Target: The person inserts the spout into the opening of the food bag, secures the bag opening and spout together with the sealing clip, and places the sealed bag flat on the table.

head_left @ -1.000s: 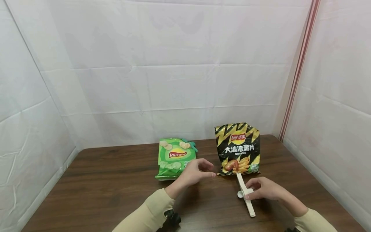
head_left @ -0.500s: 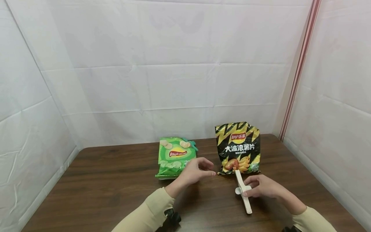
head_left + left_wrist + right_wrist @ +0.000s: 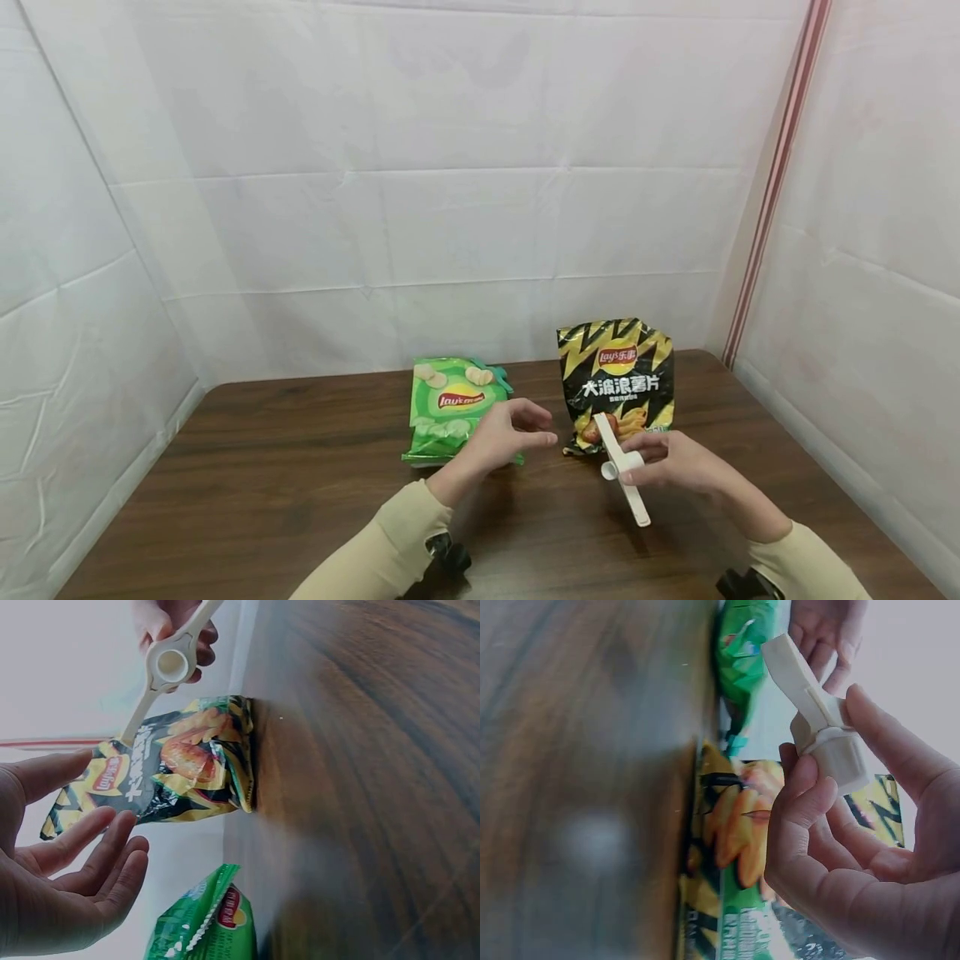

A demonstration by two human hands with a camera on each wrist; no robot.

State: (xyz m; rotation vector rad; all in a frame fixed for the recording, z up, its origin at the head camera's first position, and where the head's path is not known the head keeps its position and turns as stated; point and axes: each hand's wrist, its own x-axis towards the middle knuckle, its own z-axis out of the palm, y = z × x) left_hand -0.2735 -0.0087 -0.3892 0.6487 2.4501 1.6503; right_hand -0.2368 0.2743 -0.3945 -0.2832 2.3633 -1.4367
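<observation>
My right hand point(image 3: 678, 468) holds a white bag clip point(image 3: 630, 492), a long bar with a round spout at its middle. In the right wrist view, thumb and fingers pinch the clip's cylindrical part point(image 3: 841, 761). The bar is tilted above the table and overlaps the lower front of a black-and-yellow chip bag point(image 3: 618, 367), which stands upright behind it. My left hand point(image 3: 501, 437) has nothing in it; its fingers are loosely bent, thumb apart, in front of a green chip bag point(image 3: 450, 408). That bag's lower right is partly hidden by the hand.
A teal clip point(image 3: 501, 377) sits at the green bag's upper right corner. The brown wooden table point(image 3: 300, 492) is bounded by white sheet walls point(image 3: 450, 225) at the back and both sides.
My right hand has raised the white clip from close to the tabletop, moving it slightly left and towards the black bag. The left hand stays almost still.
</observation>
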